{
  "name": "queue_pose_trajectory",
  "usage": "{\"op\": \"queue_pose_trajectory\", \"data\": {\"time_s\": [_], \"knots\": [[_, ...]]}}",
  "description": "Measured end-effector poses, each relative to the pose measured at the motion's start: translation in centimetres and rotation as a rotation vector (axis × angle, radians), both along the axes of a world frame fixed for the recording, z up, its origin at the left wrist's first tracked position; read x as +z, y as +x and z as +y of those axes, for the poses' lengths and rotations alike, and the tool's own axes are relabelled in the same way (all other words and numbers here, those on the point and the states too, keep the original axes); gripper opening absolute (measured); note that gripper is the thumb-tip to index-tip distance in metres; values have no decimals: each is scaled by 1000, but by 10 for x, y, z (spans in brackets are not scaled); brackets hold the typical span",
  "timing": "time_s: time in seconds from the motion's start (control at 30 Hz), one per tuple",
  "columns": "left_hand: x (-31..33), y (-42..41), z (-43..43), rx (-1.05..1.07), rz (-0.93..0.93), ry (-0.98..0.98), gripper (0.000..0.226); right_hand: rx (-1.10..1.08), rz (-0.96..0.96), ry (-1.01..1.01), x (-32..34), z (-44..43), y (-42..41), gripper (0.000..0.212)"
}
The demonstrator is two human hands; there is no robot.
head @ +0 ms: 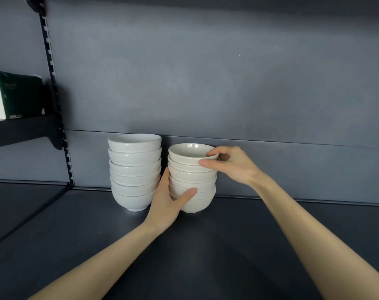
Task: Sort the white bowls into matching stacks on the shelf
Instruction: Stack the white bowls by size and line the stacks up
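Two stacks of white bowls stand side by side at the back of the dark shelf (205, 245). The left stack (134, 172) has several cooler-white bowls and is slightly taller. The right stack (191, 180) has several cream-white bowls. My left hand (169, 202) wraps around the lower bowls of the right stack, thumb across the front. My right hand (229, 164) pinches the rim of the top bowl (190, 152) of that stack, fingertips over its right edge. Both stacks stand upright with a narrow gap between them.
A grey back panel (227, 83) rises behind the bowls. A slotted black upright (54, 94) stands at the left, with a bracket shelf (21, 128) carrying a dark green and white box (13, 96). The shelf surface extends to the right and towards me.
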State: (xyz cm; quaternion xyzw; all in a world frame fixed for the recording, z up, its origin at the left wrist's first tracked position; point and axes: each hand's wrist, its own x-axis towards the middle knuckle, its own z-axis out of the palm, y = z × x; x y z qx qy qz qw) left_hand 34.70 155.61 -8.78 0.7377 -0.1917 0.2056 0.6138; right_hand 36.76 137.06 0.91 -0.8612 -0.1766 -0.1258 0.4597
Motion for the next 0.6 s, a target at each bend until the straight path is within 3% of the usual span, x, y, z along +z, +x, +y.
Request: {"op": "queue_pose_trajectory", "data": {"time_s": [0.33, 0.4, 0.53, 0.6], "knots": [[0, -1, 0, 12, -10, 6, 78, 16, -10, 7, 0, 1, 0, 40], [0, -1, 0, 8, -11, 9, 78, 17, 5, -13, -2, -1, 0, 52], [0, 0, 1, 0, -5, 4, 80, 33, 57, -5, -9, 1, 0, 100], [0, -1, 1, 2, -1, 5, 80, 34, 55, 45, -11, 3, -2, 101]]}}
